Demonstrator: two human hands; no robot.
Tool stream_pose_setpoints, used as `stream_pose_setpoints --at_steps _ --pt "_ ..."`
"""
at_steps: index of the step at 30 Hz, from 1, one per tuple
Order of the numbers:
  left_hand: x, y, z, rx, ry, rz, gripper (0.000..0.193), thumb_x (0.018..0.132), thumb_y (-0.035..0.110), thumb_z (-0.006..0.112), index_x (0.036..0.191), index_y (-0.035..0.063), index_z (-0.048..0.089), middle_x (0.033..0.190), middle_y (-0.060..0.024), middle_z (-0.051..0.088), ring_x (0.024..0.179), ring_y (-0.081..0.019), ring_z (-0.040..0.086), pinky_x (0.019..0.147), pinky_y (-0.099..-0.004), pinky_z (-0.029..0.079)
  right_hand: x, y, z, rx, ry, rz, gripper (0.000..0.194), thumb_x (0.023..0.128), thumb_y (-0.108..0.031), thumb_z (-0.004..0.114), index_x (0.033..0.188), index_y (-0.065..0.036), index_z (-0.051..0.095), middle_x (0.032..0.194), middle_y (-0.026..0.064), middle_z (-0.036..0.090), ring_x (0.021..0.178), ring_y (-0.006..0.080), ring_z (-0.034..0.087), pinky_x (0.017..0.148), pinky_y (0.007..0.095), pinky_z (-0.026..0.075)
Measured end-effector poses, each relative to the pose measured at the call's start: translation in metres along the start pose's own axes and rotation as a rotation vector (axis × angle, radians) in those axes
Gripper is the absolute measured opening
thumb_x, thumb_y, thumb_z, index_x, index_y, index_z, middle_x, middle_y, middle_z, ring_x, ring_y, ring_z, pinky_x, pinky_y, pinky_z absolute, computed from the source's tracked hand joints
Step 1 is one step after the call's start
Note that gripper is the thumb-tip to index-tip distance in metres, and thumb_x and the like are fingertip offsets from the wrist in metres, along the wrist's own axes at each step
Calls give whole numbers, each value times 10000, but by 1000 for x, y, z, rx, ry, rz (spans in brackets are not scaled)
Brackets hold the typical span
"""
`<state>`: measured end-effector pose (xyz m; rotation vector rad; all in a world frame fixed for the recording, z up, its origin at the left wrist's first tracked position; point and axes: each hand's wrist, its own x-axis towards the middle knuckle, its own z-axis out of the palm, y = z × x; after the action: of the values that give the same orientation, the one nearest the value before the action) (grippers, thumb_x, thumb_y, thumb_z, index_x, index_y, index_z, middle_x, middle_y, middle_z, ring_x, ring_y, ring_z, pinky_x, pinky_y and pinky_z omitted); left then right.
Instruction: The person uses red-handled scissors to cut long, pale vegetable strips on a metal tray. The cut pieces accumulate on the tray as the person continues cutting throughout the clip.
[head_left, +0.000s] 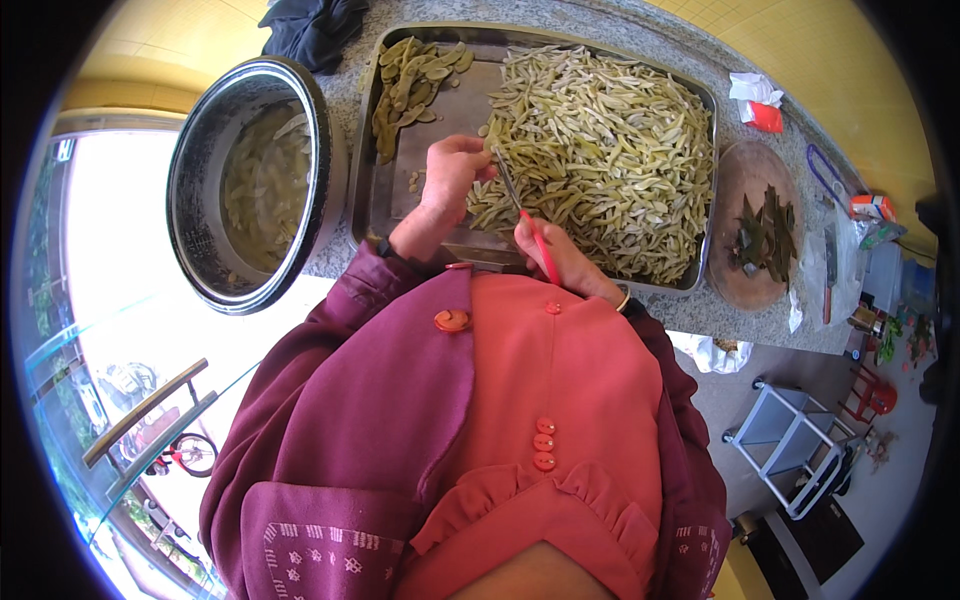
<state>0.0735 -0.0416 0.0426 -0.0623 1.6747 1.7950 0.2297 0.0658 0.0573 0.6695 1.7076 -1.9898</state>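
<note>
My left hand (452, 178) pinches a green bean pod (492, 141) between thumb and fingers above a metal tray (457, 127). My right hand (561, 255) grips scissors (541, 246) with red handles, whose blades point up and left toward that pod. I cannot tell whether the blades touch it. A large heap of pale green pods (607, 150) covers the tray's middle and right side. Flatter, darker pods (409, 82) lie in its far left corner, with a few loose beans (415, 181) on the metal near my left wrist.
Left of the tray stands a deep black pot (196, 180) with pods in liquid. On the right, a round board (750, 161) bears dark green pieces (766, 232); a knife (829, 270) lies beyond it. Dark cloth (311, 30) sits behind the pot. A wheeled cart (791, 442) stands on the floor.
</note>
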Motion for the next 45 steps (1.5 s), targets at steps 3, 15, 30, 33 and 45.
stream_pose_setpoints --at_steps 3,15,30,33,45 --pt "-1 -1 1 -14 45 9 161 752 -17 574 884 -107 557 721 -104 585 560 -159 571 525 -258 475 2 3 3 -156 82 -87 505 844 -507 504 890 -5 535 731 52 548 646 161 518 602 296 420" --pt "-2 -7 5 86 153 64 97 771 0 593 809 -68 536 714 -100 584 553 -164 583 545 -259 473 -3 -6 1 -413 166 -95 555 816 -517 527 882 33 562 749 188 591 715 310 583 648 365 431" --pt "1 -11 4 -2 79 -82 63 778 -9 581 792 -53 537 715 -88 563 543 -172 556 558 -278 482 -2 -4 0 72 -18 22 463 852 -545 470 703 -109 428 572 -51 359 488 56 350 433 218 309" --pt "2 -13 5 9 91 -75 60 780 -11 580 785 -53 539 709 -88 563 537 -170 554 553 -273 484 -2 -6 -1 39 -10 25 472 849 -551 469 733 -95 444 583 -46 367 478 62 358 430 222 320" --pt "3 -9 9 2 68 -139 17 783 -51 519 791 -66 524 710 -103 551 525 -166 527 588 -335 522 6 4 -1 113 33 83 491 830 -569 488 718 -93 438 568 -43 369 453 65 355 408 221 312"
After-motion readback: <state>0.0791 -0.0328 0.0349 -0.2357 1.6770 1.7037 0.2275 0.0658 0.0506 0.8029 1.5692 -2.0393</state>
